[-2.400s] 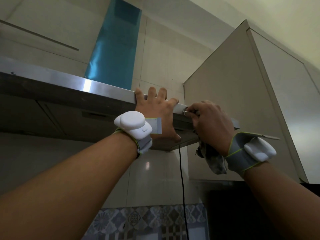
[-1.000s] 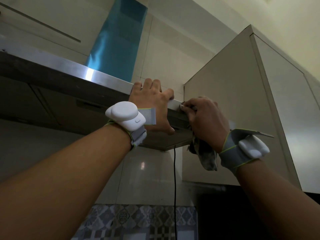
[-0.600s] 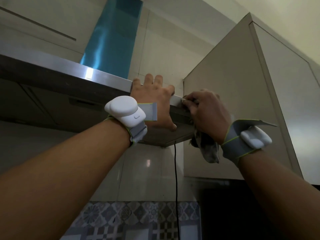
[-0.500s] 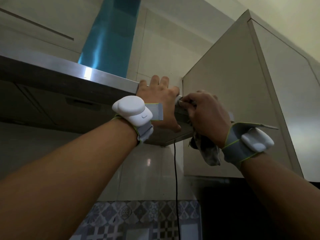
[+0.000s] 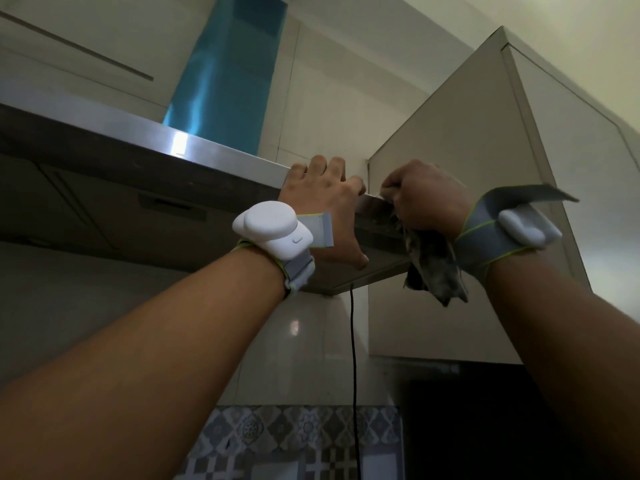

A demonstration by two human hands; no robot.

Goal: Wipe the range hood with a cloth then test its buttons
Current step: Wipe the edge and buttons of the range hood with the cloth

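Observation:
The range hood [image 5: 207, 152] runs overhead from the left, with a steel front strip and a dark underside. My left hand [image 5: 323, 202] grips its right end, fingers hooked over the top edge and thumb under it. Just to the right, my right hand [image 5: 424, 199] holds a grey, stained cloth [image 5: 431, 268] bunched in its fist against the hood's right corner. The cloth's loose end hangs below my wrist. No buttons are visible from here.
A blue-filmed chimney [image 5: 225, 77] rises above the hood. A beige wall cabinet [image 5: 460, 168] stands close against the hood's right end. A black cord [image 5: 353, 358] hangs down the tiled wall, with patterned tiles [image 5: 294, 441] below.
My right hand has shifted slightly right along the hood's corner with the cloth, and my left hand slid right with it. The view has tilted a little.

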